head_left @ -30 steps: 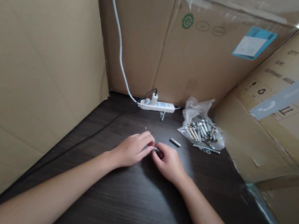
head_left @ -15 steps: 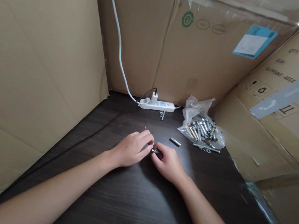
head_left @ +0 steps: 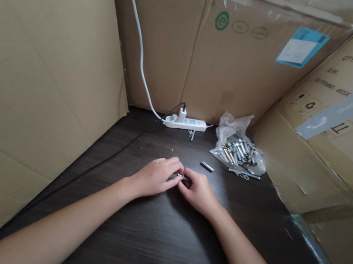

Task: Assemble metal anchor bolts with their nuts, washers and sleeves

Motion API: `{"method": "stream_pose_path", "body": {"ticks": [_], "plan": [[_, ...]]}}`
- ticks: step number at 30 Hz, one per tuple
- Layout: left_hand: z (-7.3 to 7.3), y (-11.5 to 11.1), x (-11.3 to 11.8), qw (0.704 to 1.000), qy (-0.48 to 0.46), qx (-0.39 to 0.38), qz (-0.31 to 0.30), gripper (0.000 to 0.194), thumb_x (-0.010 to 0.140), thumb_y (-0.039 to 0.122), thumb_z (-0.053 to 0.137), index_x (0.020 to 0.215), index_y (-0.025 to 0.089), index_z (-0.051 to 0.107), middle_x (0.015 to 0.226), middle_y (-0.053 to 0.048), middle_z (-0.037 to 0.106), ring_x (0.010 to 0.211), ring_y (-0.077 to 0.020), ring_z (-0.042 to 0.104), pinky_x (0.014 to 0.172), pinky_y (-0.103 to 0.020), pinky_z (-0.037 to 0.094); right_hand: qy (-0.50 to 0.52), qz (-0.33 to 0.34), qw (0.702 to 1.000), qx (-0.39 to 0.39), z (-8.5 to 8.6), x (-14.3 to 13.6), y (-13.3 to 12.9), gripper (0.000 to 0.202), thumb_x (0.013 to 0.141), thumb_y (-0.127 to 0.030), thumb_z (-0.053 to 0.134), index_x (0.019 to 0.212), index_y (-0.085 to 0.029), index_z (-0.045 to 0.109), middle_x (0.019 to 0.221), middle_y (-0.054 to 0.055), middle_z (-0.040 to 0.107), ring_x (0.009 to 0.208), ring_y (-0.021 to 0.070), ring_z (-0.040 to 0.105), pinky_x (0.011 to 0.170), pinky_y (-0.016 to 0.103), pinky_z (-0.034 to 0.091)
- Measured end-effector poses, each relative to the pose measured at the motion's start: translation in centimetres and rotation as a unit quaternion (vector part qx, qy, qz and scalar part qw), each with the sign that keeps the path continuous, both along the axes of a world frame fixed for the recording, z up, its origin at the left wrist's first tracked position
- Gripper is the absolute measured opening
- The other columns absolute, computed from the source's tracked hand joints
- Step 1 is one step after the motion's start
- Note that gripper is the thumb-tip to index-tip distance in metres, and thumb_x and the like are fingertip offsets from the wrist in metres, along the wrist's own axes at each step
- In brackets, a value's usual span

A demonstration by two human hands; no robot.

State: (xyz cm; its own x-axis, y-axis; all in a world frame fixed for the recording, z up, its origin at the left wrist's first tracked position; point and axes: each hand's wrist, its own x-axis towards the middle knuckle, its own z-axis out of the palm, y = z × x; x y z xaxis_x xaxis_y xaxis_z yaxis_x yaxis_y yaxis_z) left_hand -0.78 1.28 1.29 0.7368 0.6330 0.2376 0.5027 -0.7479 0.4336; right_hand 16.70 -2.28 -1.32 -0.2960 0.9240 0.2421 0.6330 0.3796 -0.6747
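Near the middle of the dark table, my right hand [head_left: 198,191] is closed around a small metal bolt [head_left: 179,176], and much of its length is hidden in the fingers. Thumb and fingers of my left hand [head_left: 158,175] pinch the bolt's left end; whether a nut or washer sits there is too small to tell. Just beyond the right hand lies a short shiny metal sleeve [head_left: 206,167]. Farther right, a clear plastic bag [head_left: 230,134] holds several metal expansion bolts [head_left: 239,151].
In front of the bag lie a metal rod [head_left: 252,176] and washers [head_left: 244,176]. A white power strip [head_left: 186,124] with a plugged-in charger [head_left: 182,115] stands at the back, small metal parts [head_left: 192,135] before it. A black cable [head_left: 103,162] crosses the left side. Cardboard walls [head_left: 166,34] enclose the table.
My left fingers have moved slightly right onto the bolt's end, closing the gap to the right hand. My right hand stays almost in place.
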Motion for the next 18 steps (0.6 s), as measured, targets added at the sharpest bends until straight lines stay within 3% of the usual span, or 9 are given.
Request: {"method": "stream_pose_path", "body": {"ticks": [11, 18], "plan": [[0.0, -0.18, 0.02, 1.0, -0.022, -0.008, -0.015, 0.01, 0.089, 0.024, 0.045, 0.095, 0.02, 0.051, 0.094, -0.002, 0.057, 0.083, -0.0161, 0.058, 0.073, -0.027, 0.044, 0.029, -0.01, 0.999, -0.005, -0.34, 0.04, 0.05, 0.006, 0.077, -0.02, 0.051, 0.072, -0.018, 0.05, 0.06, -0.004, 0.048, 0.055, 0.0095, 0.04, 0.052, 0.02, 0.03], [0.6, -0.38, -0.03, 1.0, -0.023, -0.013, -0.016, 0.012, 0.088, 0.024, 0.045, 0.099, 0.02, 0.048, 0.096, -0.002, 0.056, 0.085, -0.0166, 0.056, 0.075, -0.028, 0.044, 0.079, -0.001, 0.996, -0.036, -0.16, 0.14, 0.11, 0.01, 0.08, -0.023, 0.052, 0.084, -0.016, 0.059, 0.07, -0.001, 0.057, 0.062, 0.012, 0.047, 0.059, 0.022, 0.036]]}}
